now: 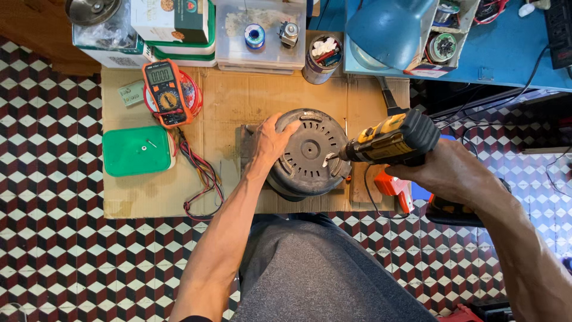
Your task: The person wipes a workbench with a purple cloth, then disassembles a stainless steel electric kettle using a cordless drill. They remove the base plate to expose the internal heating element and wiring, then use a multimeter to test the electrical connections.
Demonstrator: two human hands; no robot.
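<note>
A round dark grey motor housing (310, 152) lies on a sheet of cardboard (238, 95) on the tiled floor. My left hand (271, 140) rests on the housing's left rim and steadies it. My right hand (444, 173) grips a black and yellow cordless drill (393, 140). The drill points left, and its bit tip touches the right side of the housing's top face.
An orange multimeter (165, 92) with red and black leads (199, 173) lies at the left, above a green lid (137, 150) with a screw on it. Clear plastic boxes (259, 33), a tin of parts (322, 56), a blue lamp shade (387, 27) and a blue table (512, 53) stand behind. An orange tool (394, 188) lies under the drill.
</note>
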